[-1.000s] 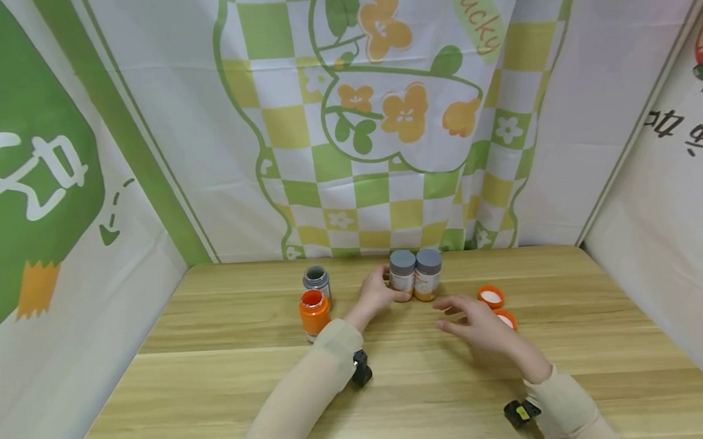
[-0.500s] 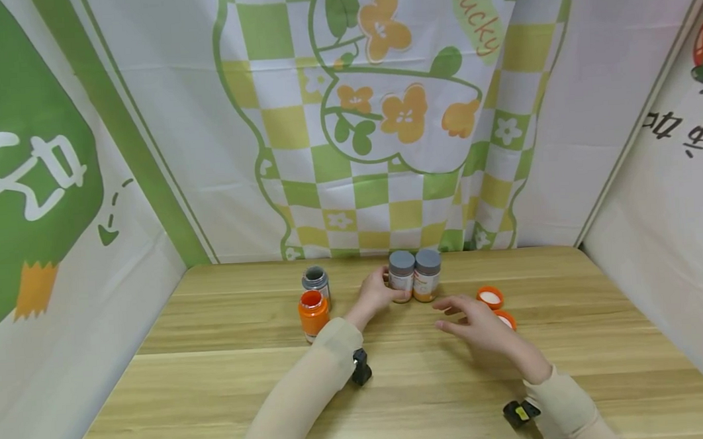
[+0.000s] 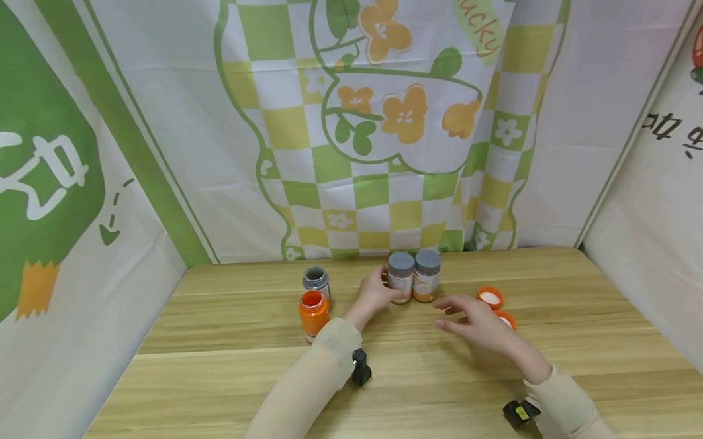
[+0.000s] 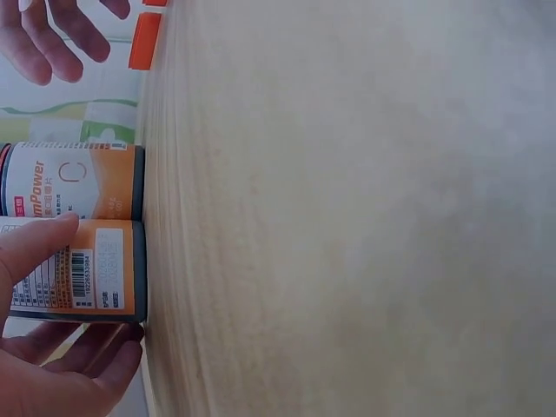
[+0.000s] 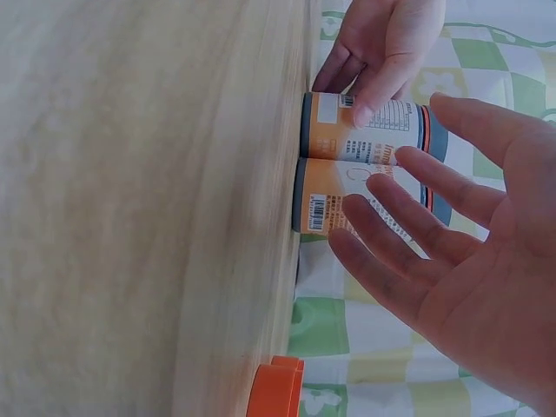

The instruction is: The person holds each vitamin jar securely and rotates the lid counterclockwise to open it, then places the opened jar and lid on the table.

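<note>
Hardly moves since a second ago; perhaps pauses. With left grip, grasps the left grey-capped jar, upright on the table against its twin jar; with right grip, holds nothing.

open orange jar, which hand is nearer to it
Left. In the head view, the left hand is to the right of the open orange jar, gripping a grey-capped jar; the right hand is farther right, near the orange lids.

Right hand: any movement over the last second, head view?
No, none that shows in any direction: judged against the far orange cap lying on the table, the right hand holds the same position.
</note>
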Available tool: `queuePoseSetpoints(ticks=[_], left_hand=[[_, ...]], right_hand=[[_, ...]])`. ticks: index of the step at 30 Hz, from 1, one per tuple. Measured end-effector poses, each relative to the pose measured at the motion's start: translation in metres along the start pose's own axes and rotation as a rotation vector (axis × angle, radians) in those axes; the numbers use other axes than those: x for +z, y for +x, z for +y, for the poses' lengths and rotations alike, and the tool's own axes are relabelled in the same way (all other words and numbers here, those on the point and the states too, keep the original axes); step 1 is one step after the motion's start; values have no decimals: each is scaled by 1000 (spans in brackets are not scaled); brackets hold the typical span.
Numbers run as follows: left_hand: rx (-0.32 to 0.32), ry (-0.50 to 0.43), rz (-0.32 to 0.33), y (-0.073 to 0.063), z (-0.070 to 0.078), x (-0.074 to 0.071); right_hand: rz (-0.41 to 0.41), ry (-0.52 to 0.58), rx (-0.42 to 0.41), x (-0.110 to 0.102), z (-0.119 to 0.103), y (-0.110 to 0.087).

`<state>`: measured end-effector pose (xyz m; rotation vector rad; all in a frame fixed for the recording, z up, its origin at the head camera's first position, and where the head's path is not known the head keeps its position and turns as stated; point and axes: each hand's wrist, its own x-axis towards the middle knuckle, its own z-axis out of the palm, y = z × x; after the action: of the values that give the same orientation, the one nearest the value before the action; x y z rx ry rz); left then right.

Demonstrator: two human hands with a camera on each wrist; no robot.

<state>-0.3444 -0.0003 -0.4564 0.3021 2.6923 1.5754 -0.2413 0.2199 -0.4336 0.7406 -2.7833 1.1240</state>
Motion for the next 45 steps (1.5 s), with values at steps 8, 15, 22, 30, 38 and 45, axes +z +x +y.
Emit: queuePoseSetpoints(ticks=[8, 15, 22, 30, 38, 45], left_hand=[[-7, -6, 18, -4, -4, -1], [-9, 5, 20, -10, -3, -3], [53, 17, 32, -18, 5, -6], [91, 8, 49, -25, 6, -9], [107, 27, 46, -32, 14, -14], [120, 14, 36, -39, 24, -18]], right_hand=[[-2, 14, -4, -1, 0, 0], [7, 25, -4, -1, 2, -1], [27, 29, 8, -5, 2, -2], [37, 39, 22, -11, 1, -3], [58, 45, 19, -11, -1, -2], [83, 64, 31, -12, -2, 0]])
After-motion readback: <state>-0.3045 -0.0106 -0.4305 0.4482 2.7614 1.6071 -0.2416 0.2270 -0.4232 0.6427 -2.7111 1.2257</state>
